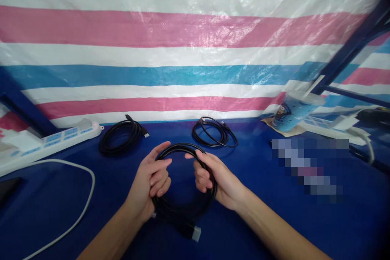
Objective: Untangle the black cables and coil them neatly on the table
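- Left hand (151, 187) pinches the near-left side of the coiled black cable (183, 207), fingers curled round the strands.
- The coil hangs between both hands; it looks light, springy, prone to unwinding, its plug (195, 233) dangling below.
- Right hand (215, 178) clasps the coil's right side, the best hold.

We see bright, even light w/ soft glare on the striped tarp (195, 28), faint shadows under our hands, edges bent by wide-angle distortion, dark vignette at rt corners, pixelated patch (310, 168) mid-right.
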Action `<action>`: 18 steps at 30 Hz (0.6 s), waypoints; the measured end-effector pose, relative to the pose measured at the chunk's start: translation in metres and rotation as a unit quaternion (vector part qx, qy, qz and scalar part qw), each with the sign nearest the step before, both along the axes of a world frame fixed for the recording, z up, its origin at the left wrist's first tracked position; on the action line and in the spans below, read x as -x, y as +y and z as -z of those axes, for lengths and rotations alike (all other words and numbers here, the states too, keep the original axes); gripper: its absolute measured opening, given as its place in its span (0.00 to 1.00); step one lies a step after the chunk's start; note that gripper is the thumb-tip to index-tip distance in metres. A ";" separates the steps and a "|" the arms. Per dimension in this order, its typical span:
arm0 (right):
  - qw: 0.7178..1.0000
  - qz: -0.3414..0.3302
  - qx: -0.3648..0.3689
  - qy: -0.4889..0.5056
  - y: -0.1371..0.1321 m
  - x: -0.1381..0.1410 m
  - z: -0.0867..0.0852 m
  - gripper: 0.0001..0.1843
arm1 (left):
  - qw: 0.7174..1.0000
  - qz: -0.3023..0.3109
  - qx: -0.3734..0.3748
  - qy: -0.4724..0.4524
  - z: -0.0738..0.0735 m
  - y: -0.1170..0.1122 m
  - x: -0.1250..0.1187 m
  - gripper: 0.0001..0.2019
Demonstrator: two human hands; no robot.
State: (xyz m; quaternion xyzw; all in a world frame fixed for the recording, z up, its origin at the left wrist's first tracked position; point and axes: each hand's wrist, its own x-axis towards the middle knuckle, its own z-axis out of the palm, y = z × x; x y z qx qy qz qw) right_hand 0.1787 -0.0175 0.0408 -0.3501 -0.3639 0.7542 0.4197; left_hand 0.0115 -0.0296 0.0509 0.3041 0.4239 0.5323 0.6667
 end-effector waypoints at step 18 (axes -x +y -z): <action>0.999 0.020 -0.035 -0.010 0.006 0.004 0.014 0.10 | 0.986 0.042 0.003 -0.160 0.001 0.010 0.012 0.07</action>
